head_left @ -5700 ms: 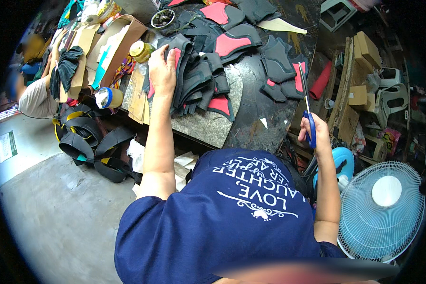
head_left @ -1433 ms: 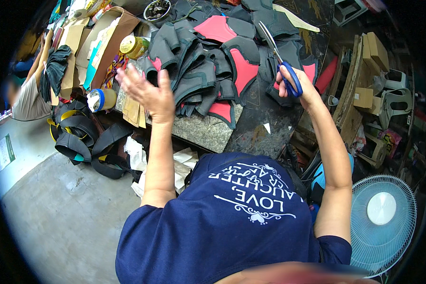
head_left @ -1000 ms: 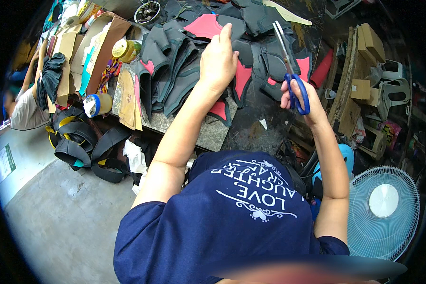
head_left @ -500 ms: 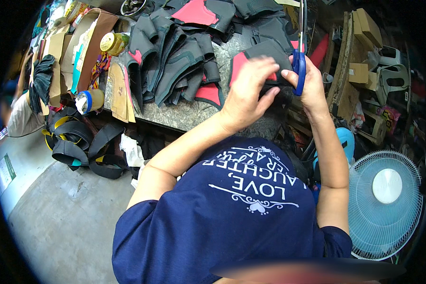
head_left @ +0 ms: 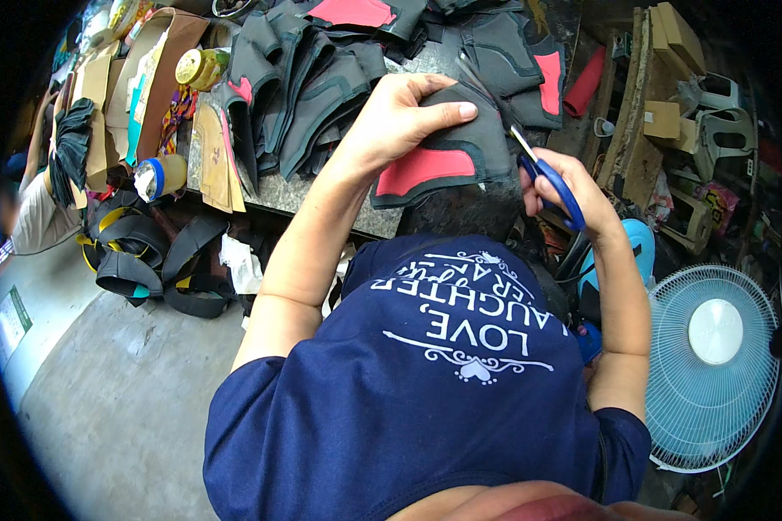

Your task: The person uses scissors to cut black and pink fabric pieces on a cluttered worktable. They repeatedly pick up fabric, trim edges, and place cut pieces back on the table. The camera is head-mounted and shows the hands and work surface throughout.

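My left hand [head_left: 404,117] grips a dark grey fabric piece [head_left: 491,139] with a pink panel by its upper left edge, thumb on top. My right hand [head_left: 560,187] holds scissors [head_left: 563,193] with blue handles. Their blades are spread apart and reach toward the piece's right edge; whether they touch it I cannot tell. Beyond lie more grey and pink pieces [head_left: 540,82], and a thick heap of similar fabric pieces [head_left: 308,95] covers the worktable [head_left: 291,193] to the left.
Left on the table are a yellow-lidded jar [head_left: 202,68], a blue-rimmed jar [head_left: 161,178] and cardboard patterns [head_left: 213,156]. Black straps [head_left: 139,256] hang below them. A fan [head_left: 712,347] stands at my right, near wooden shelving [head_left: 630,130]. Another person [head_left: 43,213] is at the far left.
My left hand has moved left and now grips the piece's upper edge, the pink panel turned toward me. The scissors have come down from upright, blades now apart beside the piece.
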A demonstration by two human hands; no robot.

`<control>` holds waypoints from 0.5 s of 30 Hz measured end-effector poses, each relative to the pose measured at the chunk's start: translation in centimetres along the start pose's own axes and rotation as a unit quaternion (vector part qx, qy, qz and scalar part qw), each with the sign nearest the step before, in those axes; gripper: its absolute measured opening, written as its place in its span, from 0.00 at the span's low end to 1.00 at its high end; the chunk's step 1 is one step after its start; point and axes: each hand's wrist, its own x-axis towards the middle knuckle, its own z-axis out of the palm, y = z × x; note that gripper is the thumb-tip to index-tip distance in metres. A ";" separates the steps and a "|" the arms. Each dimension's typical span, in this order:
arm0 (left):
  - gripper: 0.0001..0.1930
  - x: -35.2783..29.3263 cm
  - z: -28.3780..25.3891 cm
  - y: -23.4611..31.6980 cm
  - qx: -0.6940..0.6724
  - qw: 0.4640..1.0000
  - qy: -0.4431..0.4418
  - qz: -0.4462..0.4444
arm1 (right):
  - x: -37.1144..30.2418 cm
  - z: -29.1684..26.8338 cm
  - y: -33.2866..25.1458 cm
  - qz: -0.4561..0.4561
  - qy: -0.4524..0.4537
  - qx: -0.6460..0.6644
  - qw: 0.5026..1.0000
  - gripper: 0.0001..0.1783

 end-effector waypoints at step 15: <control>0.11 -0.2 -1.2 0.0 0.053 0.999 -0.007 0.001 | -0.7 -0.8 -1.1 0.056 0.012 -0.068 0.996 0.13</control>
